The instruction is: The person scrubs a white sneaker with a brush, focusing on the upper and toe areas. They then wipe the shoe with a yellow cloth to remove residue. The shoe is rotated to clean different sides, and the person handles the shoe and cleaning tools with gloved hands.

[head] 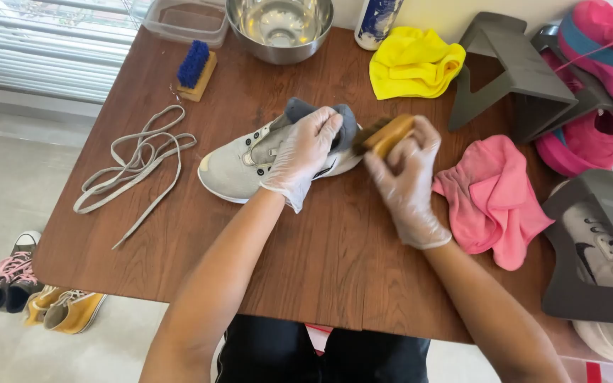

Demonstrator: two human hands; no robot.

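Observation:
A light grey sneaker (pixel 239 164) without laces lies on its side in the middle of the brown wooden table (pixel 306 262), toe to the left. My left hand (pixel 305 152), in a clear glove, presses down on the shoe's heel and collar. My right hand (pixel 407 176), also gloved, grips a wooden brush (pixel 384 135) whose bristles touch the back of the heel.
Grey laces (pixel 135 164) lie at the left. A blue-bristled brush (pixel 196 69), a steel bowl (pixel 279 27), a clear tub (pixel 184 20), a bottle (pixel 377 21) and a yellow cloth (pixel 413 62) sit at the back. A pink cloth (pixel 494 202), grey shoe stands (pixel 512 74) and pink shoes (pixel 597 85) are at the right. Shoes stand on the floor (pixel 44 294).

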